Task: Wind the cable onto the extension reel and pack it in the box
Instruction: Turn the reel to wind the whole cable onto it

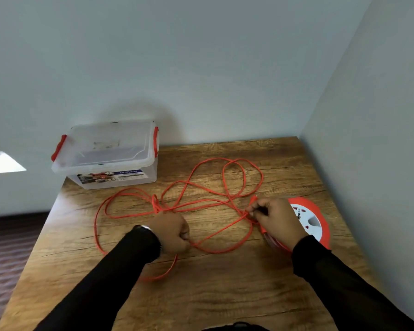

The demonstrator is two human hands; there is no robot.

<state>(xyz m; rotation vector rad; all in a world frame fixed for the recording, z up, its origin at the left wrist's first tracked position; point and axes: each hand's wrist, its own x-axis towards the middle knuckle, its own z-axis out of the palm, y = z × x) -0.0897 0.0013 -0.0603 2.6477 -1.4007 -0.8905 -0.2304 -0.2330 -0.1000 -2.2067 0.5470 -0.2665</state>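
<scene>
Right, on my feed the cable [202, 185] was a thin orange cord, sprawled in loose overlapping loops across the middle of the tabletop [225, 295], with one knotted-looking bunch near the left loops. Tabletop was wood-grain laminate, dark streaks, matte, set into a corner of plain pale walls.

Left hand [175, 232] was clenched into a fist around a strand of cable, knuckles up; the cord ran out both sides of the fist, one loop curling down toward the near edge. Right hand [275, 216] pinched the cable between thumb and fingertips just beside the reel, where several strands crossed. Couldn't make out whether it held the plug end or just a run of cord; too small and blurred.

Reel [313, 223] was a round orange plastic flange with a white face carrying small red marks, lying at the right side of the tabletop near the wall. Right hand and sleeve [344, 283] covered its left half, so I couldn't see how much cable was wound on it.

Box [110, 156] sat at the far left corner: clear rectangular plastic tub, rounded corners, translucent lid on, red clip handles at both ends, printed label on the front, mostly unreadable. It overhung the tabletop's left edge slightly. Contents weren't discernible through the lid.

Both sleeves were black; a watch band [145, 226] showed at the left wrist.
</scene>
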